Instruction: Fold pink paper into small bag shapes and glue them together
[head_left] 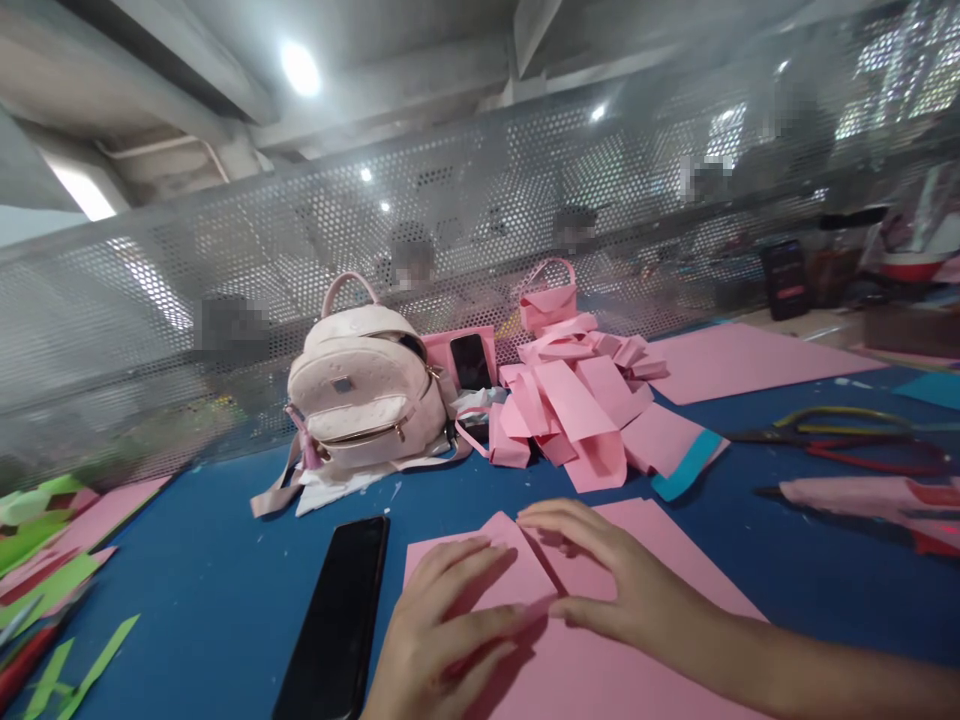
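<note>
A sheet of pink paper (600, 675) lies on the blue table in front of me, and a smaller folded pink piece (502, 570) rests on top of it. My left hand (450, 620) lies on the folded piece with its fingers stretched out. My right hand (600, 570) touches the right edge of that piece, thumb and fingers apart around a dark gap under it. A black phone (337, 620) lies just left of my left hand.
A white backpack (367, 390) stands behind, beside a heap of pink paper pieces (577, 400) and a small pink paper bag (549, 305). Scissors (840, 428) and a pink glue gun (862, 497) lie right. Green paper scraps (105, 665) lie left. A perforated metal screen (480, 220) borders the table.
</note>
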